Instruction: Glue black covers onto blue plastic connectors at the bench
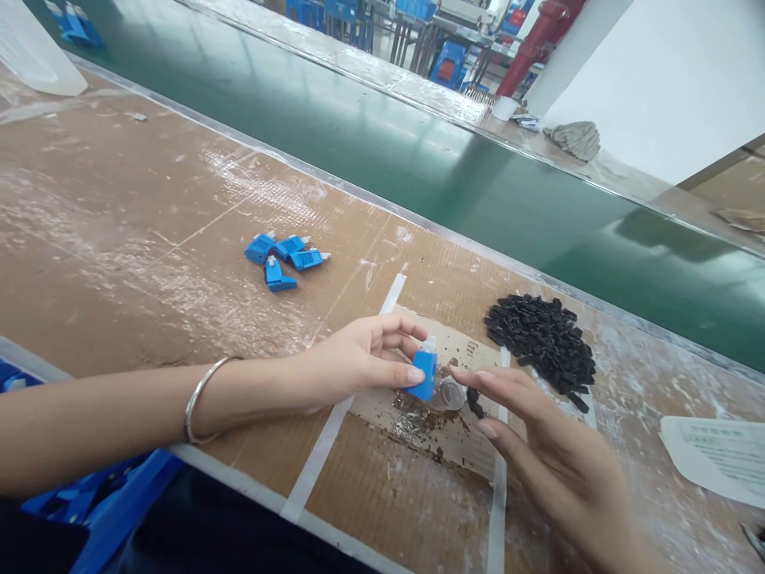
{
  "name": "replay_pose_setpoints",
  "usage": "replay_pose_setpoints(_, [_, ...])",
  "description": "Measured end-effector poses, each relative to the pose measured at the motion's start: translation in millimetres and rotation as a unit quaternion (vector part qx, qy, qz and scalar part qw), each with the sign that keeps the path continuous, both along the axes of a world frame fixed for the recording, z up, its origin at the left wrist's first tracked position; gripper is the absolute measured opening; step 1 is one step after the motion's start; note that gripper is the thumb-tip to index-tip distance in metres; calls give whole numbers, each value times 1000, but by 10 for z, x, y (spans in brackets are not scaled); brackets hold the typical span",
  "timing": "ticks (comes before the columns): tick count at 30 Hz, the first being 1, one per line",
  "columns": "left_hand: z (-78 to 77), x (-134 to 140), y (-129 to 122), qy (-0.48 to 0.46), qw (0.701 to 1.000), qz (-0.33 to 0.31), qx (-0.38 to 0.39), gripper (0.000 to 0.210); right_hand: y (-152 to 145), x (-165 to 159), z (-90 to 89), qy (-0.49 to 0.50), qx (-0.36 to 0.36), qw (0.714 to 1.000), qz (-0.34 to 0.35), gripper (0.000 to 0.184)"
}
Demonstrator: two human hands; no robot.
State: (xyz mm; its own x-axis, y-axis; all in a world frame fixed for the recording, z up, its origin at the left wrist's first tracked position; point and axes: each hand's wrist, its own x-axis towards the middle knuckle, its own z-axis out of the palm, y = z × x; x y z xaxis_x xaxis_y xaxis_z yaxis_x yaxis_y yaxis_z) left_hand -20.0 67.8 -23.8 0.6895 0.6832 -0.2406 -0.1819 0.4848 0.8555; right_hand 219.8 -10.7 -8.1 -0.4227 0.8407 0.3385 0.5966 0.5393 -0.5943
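My left hand [382,355] is closed around a small blue plastic part [425,375] with a whitish tip pointing up, pinched between thumb and fingers. Facing it from the right, my right hand [538,430] has small black pieces [474,402] between thumb and index finger; its other fingers are mostly hidden. Between the two hands, a small clear round cup [449,394] rests on a stained cardboard sheet [460,446]. Beyond my right hand lies a heap of small black pieces [541,343]. Several similar blue parts [280,259] lie loosely grouped past my left hand.
A green conveyor belt [382,151] runs across behind the cardboard-covered table [119,239]. White tape strips [319,458] flank the sheet. A translucent, printed plastic piece [717,454] lies at right. Near my lap is a blue bin [131,502] of blue parts. A grey cloth [574,139] lies beyond the belt.
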Motion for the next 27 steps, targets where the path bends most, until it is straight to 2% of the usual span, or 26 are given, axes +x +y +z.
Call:
replay_pose_setpoints(3, [24,20,-98,-37,999,-12,-30,43,-62,-58,21,91,-29,995,-8,49])
replay_pose_setpoints(11, [0,46,-291,-105,985,-27,-131,53,-146,-230,-2,212,-80,974,-27,44])
replay_pose_setpoints(18, [24,64,-304,-115,982,-29,-148,49,-135,-282,-13,230,-110,967,-22,40])
replay_pose_setpoints(22, [28,60,-305,-110,983,-22,-149,52,-123,-298,-33,240,-91,966,-7,35])
replay_pose_setpoints(27, [53,52,-312,-98,979,-19,-175,57,-105,-274,-67,200,-77,977,15,38])
